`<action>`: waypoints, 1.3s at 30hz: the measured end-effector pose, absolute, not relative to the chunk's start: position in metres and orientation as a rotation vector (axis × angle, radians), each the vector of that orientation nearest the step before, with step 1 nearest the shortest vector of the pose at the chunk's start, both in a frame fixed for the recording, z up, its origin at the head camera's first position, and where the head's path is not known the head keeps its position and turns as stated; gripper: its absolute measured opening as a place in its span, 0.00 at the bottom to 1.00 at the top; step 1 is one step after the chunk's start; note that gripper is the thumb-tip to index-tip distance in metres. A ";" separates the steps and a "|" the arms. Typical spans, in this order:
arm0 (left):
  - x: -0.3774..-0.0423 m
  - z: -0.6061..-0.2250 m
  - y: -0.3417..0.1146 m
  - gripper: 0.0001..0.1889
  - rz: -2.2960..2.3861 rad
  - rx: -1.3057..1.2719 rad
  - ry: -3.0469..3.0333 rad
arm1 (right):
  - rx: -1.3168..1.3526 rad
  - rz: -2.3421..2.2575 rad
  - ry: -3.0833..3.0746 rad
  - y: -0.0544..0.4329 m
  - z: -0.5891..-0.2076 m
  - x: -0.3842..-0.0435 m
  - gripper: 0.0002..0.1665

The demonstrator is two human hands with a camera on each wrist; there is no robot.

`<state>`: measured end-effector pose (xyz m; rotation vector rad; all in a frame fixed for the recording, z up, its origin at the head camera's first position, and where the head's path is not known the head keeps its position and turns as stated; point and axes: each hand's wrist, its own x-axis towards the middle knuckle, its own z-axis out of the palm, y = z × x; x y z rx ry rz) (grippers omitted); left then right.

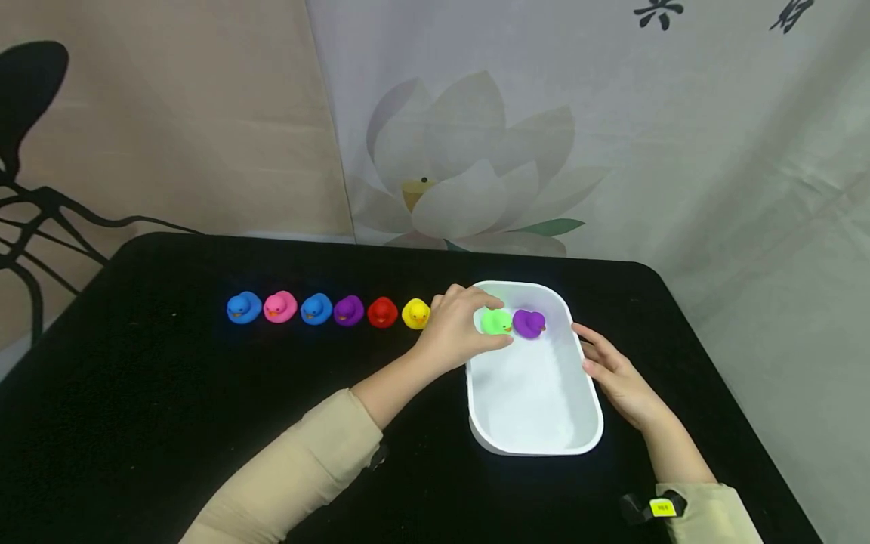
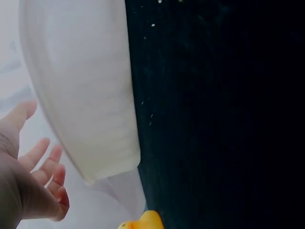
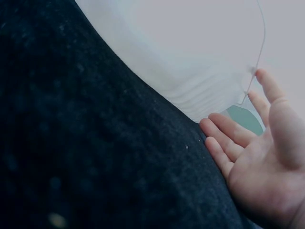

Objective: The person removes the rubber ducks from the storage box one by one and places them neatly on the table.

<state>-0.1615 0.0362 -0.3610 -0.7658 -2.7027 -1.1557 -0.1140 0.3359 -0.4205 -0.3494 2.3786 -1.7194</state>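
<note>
My left hand [image 1: 462, 325] reaches over the left rim of the white tray [image 1: 537, 412]. Its thumb and fingers are spread to either side of a green rubber duck [image 1: 495, 323], which lies inside the tray's far end. In the left wrist view the thumb and fingers of the left hand [image 2: 35, 176] stand apart with no duck visible between them. A purple rubber duck [image 1: 529, 323] sits right beside the green one. On the tray's right side my right hand [image 1: 618, 378] touches the wall with extended fingertips; in the right wrist view the fingers [image 3: 228, 129] reach the tray's edge.
Left of the tray, a row of rubber ducks runs along the black table [image 1: 204, 423]: blue [image 1: 244, 307], pink [image 1: 280, 307], blue [image 1: 316, 309], purple [image 1: 350, 310], red [image 1: 383, 312] and yellow [image 1: 415, 313]. A black chair [image 1: 41, 204] stands behind the table's left end.
</note>
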 end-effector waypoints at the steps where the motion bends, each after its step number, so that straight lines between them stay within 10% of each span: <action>1: -0.163 -0.362 0.038 0.25 -1.153 -0.759 -2.710 | -0.350 -1.718 2.378 0.336 -0.421 -0.114 0.33; 39: -0.180 -0.380 0.074 0.22 -0.806 -0.554 -2.918 | -0.328 -1.688 2.390 0.335 -0.418 -0.115 0.33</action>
